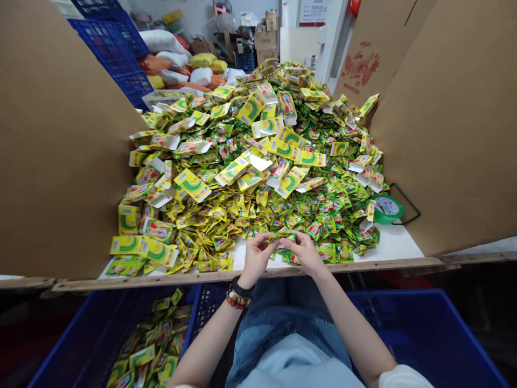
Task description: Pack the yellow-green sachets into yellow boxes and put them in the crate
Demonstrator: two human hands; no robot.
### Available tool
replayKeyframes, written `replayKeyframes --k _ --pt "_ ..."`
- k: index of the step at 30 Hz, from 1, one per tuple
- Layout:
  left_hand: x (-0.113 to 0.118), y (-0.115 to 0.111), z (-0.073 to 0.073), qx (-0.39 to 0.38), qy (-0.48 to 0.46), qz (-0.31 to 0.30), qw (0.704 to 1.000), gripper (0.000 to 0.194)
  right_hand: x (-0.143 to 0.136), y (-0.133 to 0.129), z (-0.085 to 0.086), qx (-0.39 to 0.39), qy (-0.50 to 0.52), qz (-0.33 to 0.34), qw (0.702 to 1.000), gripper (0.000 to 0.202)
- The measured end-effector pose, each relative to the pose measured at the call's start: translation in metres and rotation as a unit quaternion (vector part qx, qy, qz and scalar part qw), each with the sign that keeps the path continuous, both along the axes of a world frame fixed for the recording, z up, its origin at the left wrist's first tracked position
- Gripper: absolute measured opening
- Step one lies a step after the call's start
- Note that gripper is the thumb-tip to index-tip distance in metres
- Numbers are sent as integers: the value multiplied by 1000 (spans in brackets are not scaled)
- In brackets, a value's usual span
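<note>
Storeroom background: filled sacks (169,46) and stacked brown boxes (265,40) against the back wall, far beyond the grip. White desk (398,240) with a wooden front edge (242,274), cardboard panels on both sides, big heap on it.

Grip: left hand (257,257) and right hand (305,254) meet at the fingertips, thumbs and fingers pinching one small yellow-green packet (287,235) between them, just over the near part of the desk. Fingers partly cover it; sachet or flattened carton, cannot tell. Left wrist wears a black band (241,288) and a bead bracelet (237,302).

Around the grip: yellow sachets (214,213) to its left and just beyond, green sachets (323,215) to its right and beyond. Yellow cartons (193,185) lie on the heap farther out, several with white flaps sticking out. Roll of green tape (388,209) well to the right of the grip, by the right panel. Below the grip, past the edge: left blue crate (92,323) holding cartons and packs, right blue crate (412,312) on the other side.

Step in hand looks like two-handed fingertip handling of a single packet; next move probably calls for a light, even pinch from both hands, wrists clear of the loose sachets
</note>
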State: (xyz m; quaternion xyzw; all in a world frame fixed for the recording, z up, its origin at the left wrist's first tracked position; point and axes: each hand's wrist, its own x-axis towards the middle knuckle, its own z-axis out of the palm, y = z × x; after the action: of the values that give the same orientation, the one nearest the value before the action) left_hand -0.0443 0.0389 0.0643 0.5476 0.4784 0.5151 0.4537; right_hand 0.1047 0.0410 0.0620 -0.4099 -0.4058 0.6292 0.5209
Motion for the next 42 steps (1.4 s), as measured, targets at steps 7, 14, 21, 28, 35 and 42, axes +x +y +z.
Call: replayKeyframes --k 7,14,21,28,35,42 --pt "-134 84 53 178 440 323 819 45 33 -9 -10 -64 51 -136 987 43" --pt "-208 141 80 216 566 194 772 27 41 -12 -18 -71 55 -157 984 49" --pt "-100 68 52 207 371 178 888 43 37 -9 -4 -1 4 -192 981 38" --pt "3 -9 -7 163 418 26 893 64 36 -7 38 97 -100 -149 979 28" --pt "10 -15 -9 143 445 11 884 64 47 -3 58 92 -115 -42 988 29" --pt "14 -23 -10 116 360 13 926 61 52 8 64 122 -253 59 958 15"
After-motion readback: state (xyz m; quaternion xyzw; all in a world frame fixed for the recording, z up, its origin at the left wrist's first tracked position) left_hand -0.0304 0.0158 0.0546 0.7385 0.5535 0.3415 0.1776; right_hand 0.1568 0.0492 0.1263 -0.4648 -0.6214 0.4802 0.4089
